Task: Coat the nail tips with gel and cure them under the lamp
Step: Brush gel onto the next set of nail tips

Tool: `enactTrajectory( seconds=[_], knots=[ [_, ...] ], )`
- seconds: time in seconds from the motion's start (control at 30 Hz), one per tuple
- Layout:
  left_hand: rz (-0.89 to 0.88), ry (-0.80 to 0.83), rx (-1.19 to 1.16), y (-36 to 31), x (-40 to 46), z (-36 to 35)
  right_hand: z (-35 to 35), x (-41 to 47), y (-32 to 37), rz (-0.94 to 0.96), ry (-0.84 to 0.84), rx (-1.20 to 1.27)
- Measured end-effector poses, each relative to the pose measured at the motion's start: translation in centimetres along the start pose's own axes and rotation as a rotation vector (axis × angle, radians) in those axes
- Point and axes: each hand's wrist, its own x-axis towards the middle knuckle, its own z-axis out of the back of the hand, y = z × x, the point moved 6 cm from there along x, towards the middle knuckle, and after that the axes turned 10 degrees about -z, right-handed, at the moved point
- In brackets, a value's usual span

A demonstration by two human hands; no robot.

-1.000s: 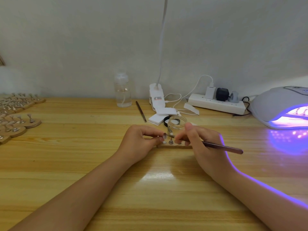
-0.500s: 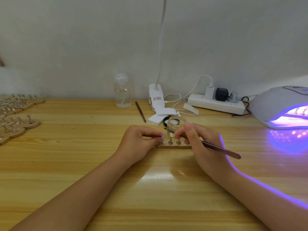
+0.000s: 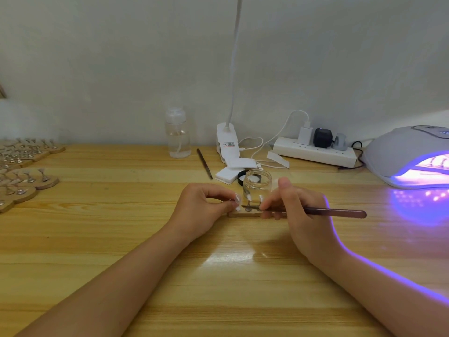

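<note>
Left hand pinching nail tip on its stand, over wooden strip mid-table. Right hand gripping brush, bristles at tip. Gel jar just behind. Curing lamp lit, far right.

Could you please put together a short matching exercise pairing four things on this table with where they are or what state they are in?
Things:
1. brush
2. curing lamp
3. clear bottle
4. glass jar

Places or states:
A. far right, glowing purple
B. open, just behind the small wooden stand
C. in the grip of the right hand
D. standing near the wall, left of the white clip lamp

Pairs: 1-C, 2-A, 3-D, 4-B
</note>
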Motion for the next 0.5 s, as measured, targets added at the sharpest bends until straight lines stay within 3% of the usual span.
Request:
enactTrajectory(
  seconds=[0.2,0.4,0.5],
  knots=[
    [0.002,-0.004,-0.001,-0.01,0.04,0.01,0.40,0.11,0.32,0.053,-0.052,-0.070],
    [0.000,0.010,-0.007,-0.10,0.04,-0.08,-0.37,-0.07,0.79,0.128,0.028,-0.220],
    [-0.001,0.015,0.010,-0.05,0.04,-0.08,-0.53,-0.09,0.25,0.076,0.073,-0.125]
  ],
)
